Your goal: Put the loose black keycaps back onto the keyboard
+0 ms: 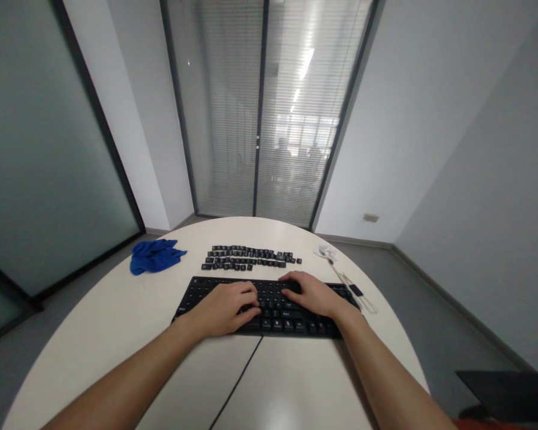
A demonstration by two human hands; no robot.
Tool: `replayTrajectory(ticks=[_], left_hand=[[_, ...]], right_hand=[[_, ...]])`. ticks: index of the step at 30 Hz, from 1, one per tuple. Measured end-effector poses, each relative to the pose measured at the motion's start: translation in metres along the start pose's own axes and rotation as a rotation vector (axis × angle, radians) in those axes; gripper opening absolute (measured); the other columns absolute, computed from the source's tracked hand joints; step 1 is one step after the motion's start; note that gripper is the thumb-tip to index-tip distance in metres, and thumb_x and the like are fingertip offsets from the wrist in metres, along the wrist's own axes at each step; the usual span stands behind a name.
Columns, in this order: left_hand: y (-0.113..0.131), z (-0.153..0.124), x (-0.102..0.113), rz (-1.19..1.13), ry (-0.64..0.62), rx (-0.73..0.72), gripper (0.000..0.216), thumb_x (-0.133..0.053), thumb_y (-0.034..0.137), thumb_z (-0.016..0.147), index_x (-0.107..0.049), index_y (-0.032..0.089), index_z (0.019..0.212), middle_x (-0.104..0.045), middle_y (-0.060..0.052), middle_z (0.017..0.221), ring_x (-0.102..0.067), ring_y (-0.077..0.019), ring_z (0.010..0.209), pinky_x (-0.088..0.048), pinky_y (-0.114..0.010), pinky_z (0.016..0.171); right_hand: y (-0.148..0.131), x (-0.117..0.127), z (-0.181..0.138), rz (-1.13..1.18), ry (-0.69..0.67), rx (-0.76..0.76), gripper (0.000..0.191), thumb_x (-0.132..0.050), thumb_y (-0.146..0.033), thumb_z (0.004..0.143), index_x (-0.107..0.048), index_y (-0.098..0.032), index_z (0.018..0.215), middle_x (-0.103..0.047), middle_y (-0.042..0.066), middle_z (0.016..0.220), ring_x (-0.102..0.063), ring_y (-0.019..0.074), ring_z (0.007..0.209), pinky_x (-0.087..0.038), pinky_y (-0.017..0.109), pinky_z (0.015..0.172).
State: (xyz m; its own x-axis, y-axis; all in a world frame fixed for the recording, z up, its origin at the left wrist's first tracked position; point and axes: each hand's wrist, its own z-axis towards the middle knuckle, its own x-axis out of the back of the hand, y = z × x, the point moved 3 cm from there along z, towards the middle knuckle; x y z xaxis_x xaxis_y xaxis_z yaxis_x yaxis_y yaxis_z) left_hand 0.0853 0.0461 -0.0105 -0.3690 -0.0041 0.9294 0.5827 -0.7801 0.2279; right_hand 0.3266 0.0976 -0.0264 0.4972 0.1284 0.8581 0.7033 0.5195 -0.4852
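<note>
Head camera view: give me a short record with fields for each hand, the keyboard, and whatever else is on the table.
left hand: on the keyboard's left half, fingers curled, grip unclear
right hand: flat on the keyboard's right half
keyboard: black, lying near the table's front edge
loose keycaps: black, in rows just beyond the keyboard
blue cloth: crumpled, far left
small white object: far right, too small to identify
table: round, pale top

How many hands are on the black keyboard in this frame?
2. The left hand rests, fingers curled, on the left-middle keys of the keyboard; the right hand lies flat on its right half. Both are the camera wearer's; no other hand shows.
</note>
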Motion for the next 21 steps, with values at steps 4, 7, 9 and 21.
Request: replayTrajectory(ticks=[4, 7, 9, 21], left_hand=[[-0.003, 0.000, -0.003, 0.003, 0.045, 0.001, 0.018, -0.052, 0.031, 0.099, -0.067, 0.022, 0.104, -0.068, -0.004, 0.106, -0.064, -0.0201, 0.099, -0.050, -0.032, 0.087], [-0.006, 0.001, -0.002, -0.056, 0.104, 0.041, 0.017, -0.051, 0.030, 0.099, -0.066, 0.023, 0.102, -0.069, -0.003, 0.104, -0.064, -0.0188, 0.098, -0.050, -0.031, 0.089], [-0.012, 0.003, -0.001, -0.096, 0.161, 0.100, 0.019, -0.049, 0.030, 0.100, -0.066, 0.023, 0.100, -0.068, -0.002, 0.104, -0.064, -0.0178, 0.097, -0.050, -0.030, 0.089], [-0.060, 0.042, 0.001, 0.237, 0.049, 0.295, 0.024, -0.055, 0.018, 0.095, -0.070, 0.024, 0.113, -0.066, -0.005, 0.117, -0.059, -0.0239, 0.113, -0.049, -0.035, 0.094]], right_hand=[[0.003, 0.000, -0.001, 0.012, 0.014, 0.008, 0.033, -0.062, -0.035, 0.090, -0.067, -0.021, 0.119, -0.070, 0.009, 0.121, -0.063, 0.0258, 0.112, -0.046, 0.042, 0.103], [0.003, 0.000, -0.001, 0.011, 0.022, 0.003, 0.033, -0.062, -0.035, 0.090, -0.066, -0.021, 0.120, -0.070, 0.009, 0.121, -0.063, 0.0259, 0.112, -0.046, 0.043, 0.104], [0.002, 0.001, -0.001, 0.011, 0.022, -0.001, 0.033, -0.063, -0.034, 0.089, -0.066, -0.021, 0.120, -0.070, 0.009, 0.120, -0.063, 0.0262, 0.112, -0.046, 0.043, 0.104], [-0.004, 0.004, -0.002, 0.033, 0.016, 0.004, 0.033, -0.062, -0.035, 0.090, -0.067, -0.020, 0.119, -0.071, 0.009, 0.120, -0.064, 0.0266, 0.112, -0.046, 0.043, 0.104]])
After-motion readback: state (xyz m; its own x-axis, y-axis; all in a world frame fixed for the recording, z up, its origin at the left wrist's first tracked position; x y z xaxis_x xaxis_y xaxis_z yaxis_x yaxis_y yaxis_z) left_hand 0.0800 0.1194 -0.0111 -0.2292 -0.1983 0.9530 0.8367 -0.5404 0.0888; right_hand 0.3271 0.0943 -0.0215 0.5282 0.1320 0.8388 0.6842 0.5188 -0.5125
